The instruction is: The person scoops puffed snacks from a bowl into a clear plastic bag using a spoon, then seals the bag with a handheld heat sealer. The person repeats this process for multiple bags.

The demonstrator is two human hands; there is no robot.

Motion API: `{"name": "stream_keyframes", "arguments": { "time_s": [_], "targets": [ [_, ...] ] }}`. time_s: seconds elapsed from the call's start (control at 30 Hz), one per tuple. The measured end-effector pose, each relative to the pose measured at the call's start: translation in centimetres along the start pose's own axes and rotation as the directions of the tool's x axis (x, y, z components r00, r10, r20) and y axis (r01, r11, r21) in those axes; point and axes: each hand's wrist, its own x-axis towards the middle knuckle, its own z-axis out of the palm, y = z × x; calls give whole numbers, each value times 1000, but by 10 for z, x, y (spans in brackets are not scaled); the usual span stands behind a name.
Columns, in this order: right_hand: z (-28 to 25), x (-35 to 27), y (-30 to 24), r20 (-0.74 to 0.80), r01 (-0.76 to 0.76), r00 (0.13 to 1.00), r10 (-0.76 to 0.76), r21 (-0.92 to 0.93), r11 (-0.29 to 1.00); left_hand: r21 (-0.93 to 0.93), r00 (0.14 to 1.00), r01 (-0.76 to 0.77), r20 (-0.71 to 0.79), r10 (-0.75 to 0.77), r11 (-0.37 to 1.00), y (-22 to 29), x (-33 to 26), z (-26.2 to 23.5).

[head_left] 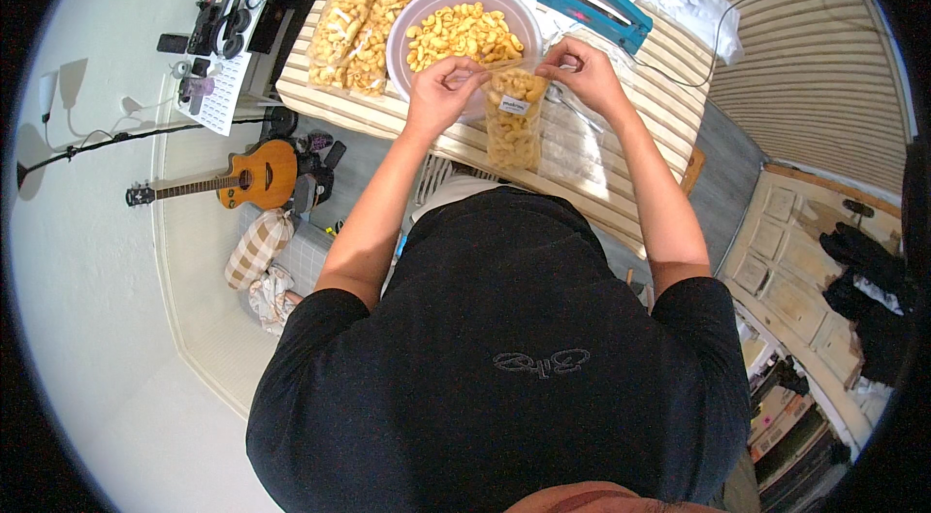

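Note:
A clear plastic bag (515,140) of curled yellow macaroni snacks, with a small white label, hangs upright at the near side of the table. My left hand (447,92) pinches its top left corner. My right hand (585,77) pinches the top right corner, so the bag's upper edge is stretched between them. Just behind the bag stands a pale round bowl (397,38) holding loose macaroni snacks (464,33). Some flat clear plastic (574,140) lies on the table to the right of the bag, shining in the light.
Several filled snack bags (351,23) lie left of the bowl on the striped tablecloth (640,115). A blue bag sealer (587,4) sits at the back right, its dark cable (718,38) trailing right. A guitar (262,174) and a white desk (228,91) are off to the left.

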Motion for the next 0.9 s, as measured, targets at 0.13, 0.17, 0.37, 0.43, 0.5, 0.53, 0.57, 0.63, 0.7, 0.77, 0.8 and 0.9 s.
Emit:
{"name": "stream_keyframes", "arguments": {
  "time_s": [0.13, 0.17, 0.37, 0.43, 0.5, 0.53, 0.57, 0.63, 0.7, 0.77, 0.8, 0.9],
  "targets": [
    [8, -5, 0, -6, 5, 1000, -4, 195, 981, 59, 999, 36, -27, -34, 998, 8, -1, 3],
    [9, -5, 4, 4, -15, 1000, 14, 228, 974, 70, 998, 54, -29, -52, 996, 9, -1, 4],
    [21, -6, 16, -92, 55, 995, -25, 339, 939, -115, 998, 32, -47, -37, 993, -12, -1, 8],
    [28, -9, 10, -108, 60, 994, -22, 361, 931, -192, 998, 10, -60, -22, 981, -10, 0, 12],
    [30, -13, 2, -69, -36, 996, 64, 340, 940, -207, 997, 18, -68, -33, 978, -4, 0, 13],
    [30, -12, 6, -44, -40, 997, 57, 315, 948, -183, 997, 36, -66, -48, 982, -1, -1, 13],
    [31, -9, 16, -19, -43, 999, 50, 290, 956, -159, 996, 52, -64, -63, 986, 1, 0, 13],
    [34, -5, 30, -32, -48, 998, 58, 239, 970, -151, 997, 28, -60, -38, 988, -6, 2, 12],
    [37, -3, 40, -110, -60, 991, 82, 189, 980, -149, 997, 22, -67, -32, 989, -13, 2, 11],
    [45, -4, 43, -155, -28, 986, 68, 245, 969, -156, 996, 31, -82, -44, 987, -15, 1, 11],
    [48, -4, 44, -178, -11, 982, 62, 272, 962, -136, 994, 37, -97, -51, 990, -16, 0, 11],
    [56, -7, 41, -191, -50, 976, 108, 287, 957, -111, 988, 38, -145, -54, 993, -21, -2, 13]
  ]
}}
